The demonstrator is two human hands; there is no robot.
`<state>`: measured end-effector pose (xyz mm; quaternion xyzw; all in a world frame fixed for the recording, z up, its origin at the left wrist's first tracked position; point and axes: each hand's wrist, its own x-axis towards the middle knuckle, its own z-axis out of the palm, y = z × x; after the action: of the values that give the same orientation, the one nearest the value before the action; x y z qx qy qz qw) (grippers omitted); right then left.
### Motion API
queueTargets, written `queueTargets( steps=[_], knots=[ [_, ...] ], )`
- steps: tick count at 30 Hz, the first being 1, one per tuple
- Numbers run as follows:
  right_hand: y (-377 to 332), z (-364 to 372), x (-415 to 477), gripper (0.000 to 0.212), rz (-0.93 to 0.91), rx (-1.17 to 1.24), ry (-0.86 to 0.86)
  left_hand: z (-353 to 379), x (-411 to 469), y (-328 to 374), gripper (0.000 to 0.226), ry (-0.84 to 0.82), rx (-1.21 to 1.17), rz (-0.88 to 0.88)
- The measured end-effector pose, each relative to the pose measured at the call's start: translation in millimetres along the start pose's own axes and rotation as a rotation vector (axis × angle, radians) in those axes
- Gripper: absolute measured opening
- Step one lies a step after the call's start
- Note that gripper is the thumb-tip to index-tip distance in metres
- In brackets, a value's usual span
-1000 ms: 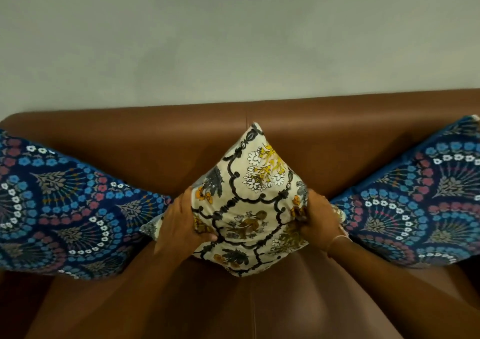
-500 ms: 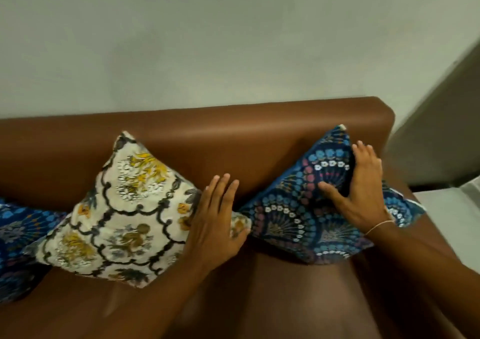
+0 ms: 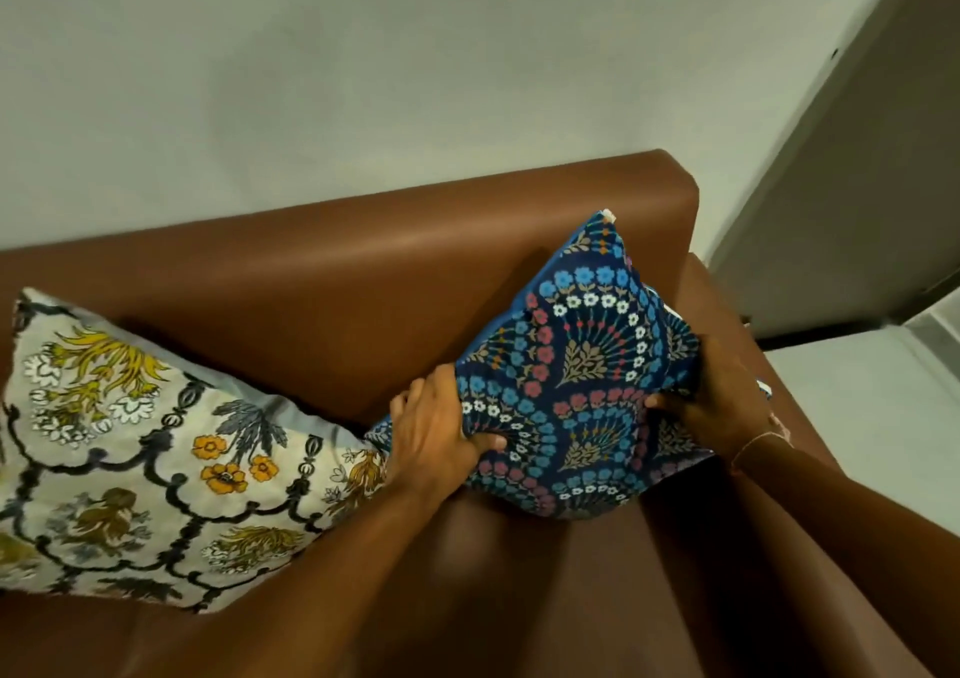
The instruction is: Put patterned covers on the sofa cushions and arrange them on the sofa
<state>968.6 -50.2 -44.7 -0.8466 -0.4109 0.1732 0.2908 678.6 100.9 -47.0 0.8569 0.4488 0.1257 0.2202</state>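
A blue cushion [image 3: 576, 376] with a fan-and-flower pattern stands on one corner at the right end of the brown leather sofa [image 3: 363, 282], leaning on the backrest. My left hand [image 3: 441, 430] grips its left edge, thumb pressed on the front. My right hand [image 3: 719, 397] grips its right edge beside the sofa arm. A cream cushion [image 3: 145, 459] with yellow and grey flowers leans on the backrest to the left, its right corner touching my left hand.
A pale wall [image 3: 363, 80] rises behind the sofa. To the right are a grey door or panel [image 3: 857, 184] and light floor [image 3: 862, 417]. The sofa's right arm [image 3: 727, 293] runs close behind the blue cushion.
My view swung right. My left hand left the cream cushion and took the blue cushion's left edge. Both hands turned the blue cushion more upright on its corner.
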Motion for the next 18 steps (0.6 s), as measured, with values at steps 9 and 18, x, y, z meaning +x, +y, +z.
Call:
queueTargets(
  steps=[9, 18],
  knots=[
    [-18.3, 13.8, 8.6, 0.062, -0.068, 0.044, -0.007, -16.9, -10.3, -16.3, 0.100, 0.053, 0.133, 0.061],
    [-16.0, 29.8, -3.9, 0.082, 0.010, -0.061, 0.016, -13.7, -4.2, -18.5, 0.112, -0.029, 0.212, 0.025]
  ],
)
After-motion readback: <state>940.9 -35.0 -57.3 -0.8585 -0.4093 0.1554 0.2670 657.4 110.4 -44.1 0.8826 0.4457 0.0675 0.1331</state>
